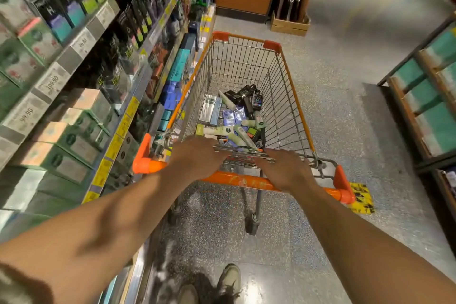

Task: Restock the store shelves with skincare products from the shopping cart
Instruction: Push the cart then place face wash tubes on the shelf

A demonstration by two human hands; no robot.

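My left hand (197, 158) and right hand (283, 168) reach past the cart handle (234, 179), fingers straight, holding nothing | skincare products (234, 121) heaped in shopping cart (291, 91) beside shelves (81, 39) | risk: leaning could roll the cart away

A wire shopping cart with orange rails and an orange handle (237, 181) stands on the grey speckled floor (333, 96), close beside the long store shelving (74, 52) on the left. In the cart's basket lies a loose heap of skincare products (234, 118): pale green tubes, blue packets, a flat white box and dark bottles, gathered toward the near end. The shelving holds rows of black boxes higher up and green and peach cartons lower down, with price labels along its edges. A yellow marker (361, 198) lies flat on the floor near the cart's right handle end.
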